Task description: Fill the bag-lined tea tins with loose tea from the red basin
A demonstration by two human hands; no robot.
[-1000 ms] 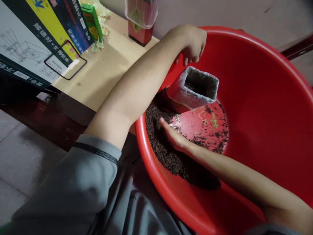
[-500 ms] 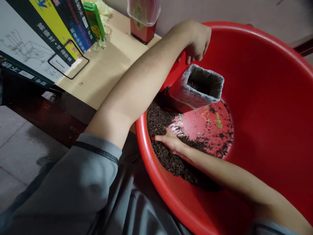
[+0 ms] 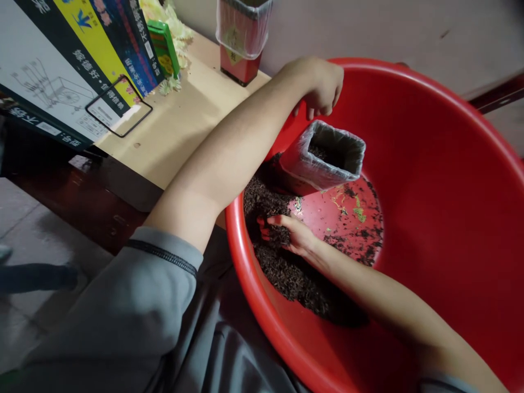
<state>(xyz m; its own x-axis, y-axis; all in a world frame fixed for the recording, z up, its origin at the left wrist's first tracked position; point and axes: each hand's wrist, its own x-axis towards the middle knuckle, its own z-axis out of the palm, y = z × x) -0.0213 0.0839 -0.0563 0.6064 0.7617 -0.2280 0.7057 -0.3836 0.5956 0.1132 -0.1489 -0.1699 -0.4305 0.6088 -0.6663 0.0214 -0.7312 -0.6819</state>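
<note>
A big red plastic tub [image 3: 429, 180] stands before me, with dark loose tea leaves [image 3: 295, 278] heaped along its near left side. My right hand [image 3: 289, 232] is down in the heap, palm up and fingers curled around a clump of leaves. Bent at the wrist, my left hand [image 3: 321, 87] hangs over the tub's far left rim, fingers curled down inside it. Just below those fingers a square red tin [image 3: 297, 164], lined with a clear plastic bag, leans tilted in the tub. Some dark leaves show inside the tin.
A second bag-lined red tin [image 3: 239, 63] stands on the wooden table [image 3: 184, 125] at the left. Near it are a printed carton [image 3: 57, 82] with a wire handle and a green packet [image 3: 164, 49]. Another person's leg [image 3: 36, 277] shows at far left.
My right hand has turned from lying spread on the tea leaves to cupping a clump of them. My left hand stays on the rim. The view has shifted slightly.
</note>
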